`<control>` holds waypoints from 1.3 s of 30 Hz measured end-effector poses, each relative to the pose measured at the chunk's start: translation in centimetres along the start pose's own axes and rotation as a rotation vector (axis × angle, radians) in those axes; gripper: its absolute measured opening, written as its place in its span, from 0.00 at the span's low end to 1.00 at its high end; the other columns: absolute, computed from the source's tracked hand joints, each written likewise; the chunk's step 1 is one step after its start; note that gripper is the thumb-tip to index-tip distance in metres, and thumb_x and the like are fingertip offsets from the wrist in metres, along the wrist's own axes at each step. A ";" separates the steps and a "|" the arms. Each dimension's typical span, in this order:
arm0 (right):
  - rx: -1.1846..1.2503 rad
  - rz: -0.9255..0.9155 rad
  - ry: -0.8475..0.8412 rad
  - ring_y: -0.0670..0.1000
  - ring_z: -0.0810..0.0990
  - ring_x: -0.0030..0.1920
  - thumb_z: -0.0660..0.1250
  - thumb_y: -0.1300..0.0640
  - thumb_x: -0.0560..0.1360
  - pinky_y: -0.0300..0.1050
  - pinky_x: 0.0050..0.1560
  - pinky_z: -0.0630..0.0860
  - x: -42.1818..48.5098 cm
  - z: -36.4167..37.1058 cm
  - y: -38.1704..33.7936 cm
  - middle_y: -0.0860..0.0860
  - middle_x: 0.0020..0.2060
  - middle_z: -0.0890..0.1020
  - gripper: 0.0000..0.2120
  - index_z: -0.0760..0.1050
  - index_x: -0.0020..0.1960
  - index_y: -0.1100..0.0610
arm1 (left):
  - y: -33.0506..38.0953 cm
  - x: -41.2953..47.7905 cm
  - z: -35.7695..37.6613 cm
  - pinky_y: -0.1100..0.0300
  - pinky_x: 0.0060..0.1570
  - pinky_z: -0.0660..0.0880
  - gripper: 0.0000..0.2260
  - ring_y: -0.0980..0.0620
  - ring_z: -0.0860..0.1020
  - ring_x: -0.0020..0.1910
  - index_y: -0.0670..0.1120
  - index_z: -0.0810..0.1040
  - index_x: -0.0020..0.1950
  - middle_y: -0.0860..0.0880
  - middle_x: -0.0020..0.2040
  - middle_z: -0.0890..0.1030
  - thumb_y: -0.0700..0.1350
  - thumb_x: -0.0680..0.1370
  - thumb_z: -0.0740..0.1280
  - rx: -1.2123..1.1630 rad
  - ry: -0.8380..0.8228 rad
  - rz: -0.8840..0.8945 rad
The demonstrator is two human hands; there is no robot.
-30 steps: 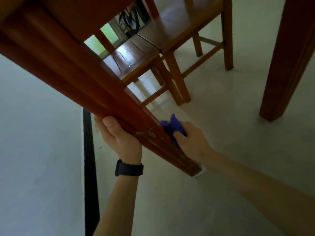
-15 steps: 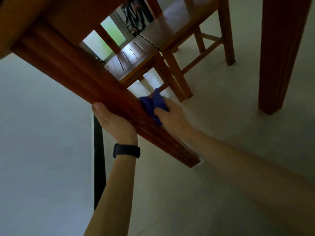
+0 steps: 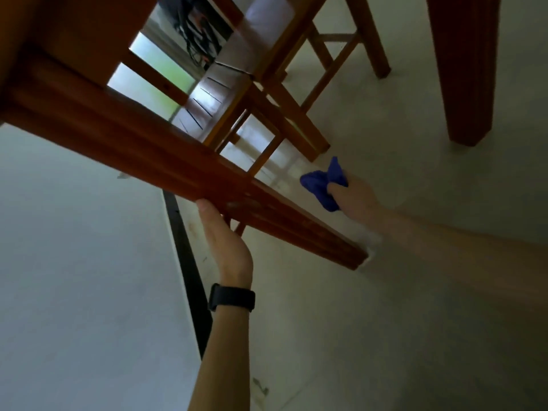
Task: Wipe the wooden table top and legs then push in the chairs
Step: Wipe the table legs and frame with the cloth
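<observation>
A long reddish-brown wooden table leg (image 3: 178, 161) runs slantwise across the view, from the upper left down to its foot on the pale floor (image 3: 370, 336). The left hand (image 3: 226, 241) reaches up to it from below on a nearly straight forearm, with a black wristband (image 3: 232, 298) round the wrist. Its thumb lies straight, the tip touching the leg's lower edge. The other fingers pass behind the wood and are hidden, so I cannot tell whether they curl round the leg or only rest against it.

The right arm stretches in from the right edge, low over the floor. The right hand (image 3: 355, 200) is closed on a bunched blue cloth (image 3: 321, 185), fingers clamped round it, with folds sticking out to the left and above the knuckles. Cloth and hand are just beside the leg, on its right, not touching it.

A second reddish-brown table leg (image 3: 462, 69) stands upright at the upper right. Between the two legs stand wooden slatted-seat chairs (image 3: 258, 93). A black strip (image 3: 186, 256) runs along the floor behind the left hand.
</observation>
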State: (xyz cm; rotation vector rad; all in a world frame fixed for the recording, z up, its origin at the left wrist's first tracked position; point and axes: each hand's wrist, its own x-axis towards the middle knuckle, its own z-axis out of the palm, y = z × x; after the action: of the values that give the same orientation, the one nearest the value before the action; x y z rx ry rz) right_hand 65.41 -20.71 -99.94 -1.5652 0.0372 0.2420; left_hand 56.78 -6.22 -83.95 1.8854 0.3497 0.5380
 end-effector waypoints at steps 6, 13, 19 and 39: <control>-0.034 0.046 -0.048 0.46 0.76 0.34 0.61 0.58 0.80 0.33 0.33 0.69 -4.7 3.1 -0.3 0.50 0.36 0.77 0.03 0.72 0.49 0.54 | -0.3 1.1 -2.2 0.49 0.59 0.76 0.17 0.56 0.80 0.58 0.65 0.71 0.62 0.61 0.58 0.80 0.67 0.76 0.53 0.018 -0.153 0.022; 0.291 -0.599 0.027 0.43 0.81 0.49 0.68 0.58 0.76 0.31 0.46 0.75 -8.4 2.5 -15.7 0.44 0.50 0.81 0.16 0.72 0.63 0.51 | -0.4 3.0 -3.0 0.56 0.51 0.76 0.26 0.58 0.82 0.50 0.56 0.74 0.62 0.59 0.52 0.83 0.70 0.73 0.54 -0.126 -0.181 0.032; -0.433 -1.276 0.225 0.43 0.66 0.64 0.70 0.54 0.71 0.31 0.63 0.65 -7.3 3.7 -22.2 0.56 0.66 0.65 0.32 0.63 0.73 0.51 | 2.1 3.8 -3.9 0.60 0.49 0.74 0.25 0.60 0.81 0.48 0.63 0.75 0.55 0.62 0.48 0.82 0.72 0.73 0.46 -0.173 -0.198 -0.082; -1.051 -1.395 -0.019 0.59 0.66 0.67 0.78 0.51 0.65 0.51 0.68 0.68 -7.1 2.8 -15.8 0.55 0.68 0.64 0.40 0.64 0.73 0.53 | 2.0 4.9 -4.8 0.51 0.58 0.75 0.27 0.49 0.80 0.54 0.58 0.77 0.55 0.51 0.54 0.82 0.68 0.79 0.43 -0.321 -0.239 -0.184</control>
State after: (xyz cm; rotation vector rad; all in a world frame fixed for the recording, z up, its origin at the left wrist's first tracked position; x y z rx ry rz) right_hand 60.93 -18.69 -83.15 -2.2021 -1.3348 -0.9725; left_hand 58.45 -0.80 -79.69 1.5672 0.2587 0.2255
